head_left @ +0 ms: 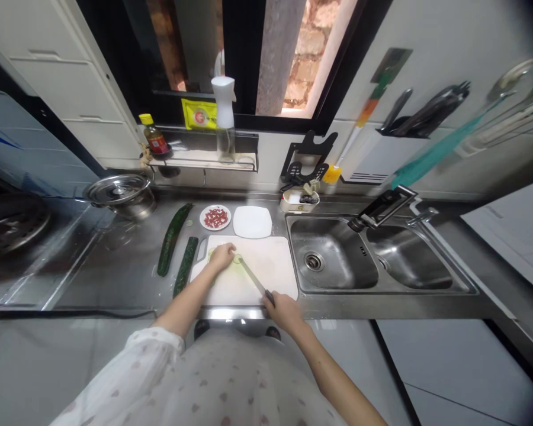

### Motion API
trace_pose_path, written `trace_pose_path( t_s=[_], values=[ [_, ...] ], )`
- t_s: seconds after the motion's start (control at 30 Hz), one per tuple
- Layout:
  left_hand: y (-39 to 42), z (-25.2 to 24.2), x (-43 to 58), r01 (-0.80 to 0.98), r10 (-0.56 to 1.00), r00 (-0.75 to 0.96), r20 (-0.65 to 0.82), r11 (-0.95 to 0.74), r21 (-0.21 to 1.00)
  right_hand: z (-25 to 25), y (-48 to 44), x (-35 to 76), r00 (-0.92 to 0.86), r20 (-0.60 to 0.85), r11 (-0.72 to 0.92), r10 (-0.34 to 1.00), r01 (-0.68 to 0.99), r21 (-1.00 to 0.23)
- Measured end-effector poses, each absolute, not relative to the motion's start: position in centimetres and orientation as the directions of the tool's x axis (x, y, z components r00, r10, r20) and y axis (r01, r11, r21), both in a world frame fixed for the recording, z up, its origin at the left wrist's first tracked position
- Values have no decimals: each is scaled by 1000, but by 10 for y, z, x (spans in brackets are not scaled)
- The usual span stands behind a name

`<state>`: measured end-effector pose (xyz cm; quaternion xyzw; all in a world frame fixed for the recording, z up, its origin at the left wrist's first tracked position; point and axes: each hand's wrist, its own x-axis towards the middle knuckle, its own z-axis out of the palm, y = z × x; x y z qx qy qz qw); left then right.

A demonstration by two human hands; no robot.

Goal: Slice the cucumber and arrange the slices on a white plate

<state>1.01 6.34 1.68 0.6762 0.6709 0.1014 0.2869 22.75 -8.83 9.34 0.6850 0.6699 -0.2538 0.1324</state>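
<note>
A white cutting board [270, 260] lies on the counter in front of me. My left hand [222, 257] rests on it, fingers curled down on a pale green cucumber piece [211, 253] that they mostly cover. Just right of those fingers is a thin cucumber slice [237, 258], at the tip of the knife [254, 280]. My right hand [283, 311] is closed round the dark handle, near the board's front edge. Left of the board lie a whole cucumber [173, 239] and a cut cucumber length [186, 266], partly behind my left forearm.
Behind the board stand a plate of chopped red pieces [215, 218] and a white plate [252, 222]. A double sink [333, 284] with a black faucet [377, 210] is at right. A lidded pot [131, 198] stands at left, and a shelf [195, 160] carries bottles.
</note>
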Motion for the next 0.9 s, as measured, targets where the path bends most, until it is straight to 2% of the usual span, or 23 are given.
trace_pose_path(
  t_s=[0.9],
  values=[
    [73, 13, 11, 848, 953, 44, -298, 123, 516, 86, -85, 231, -61, -528, -15, 847, 990, -139]
  ],
)
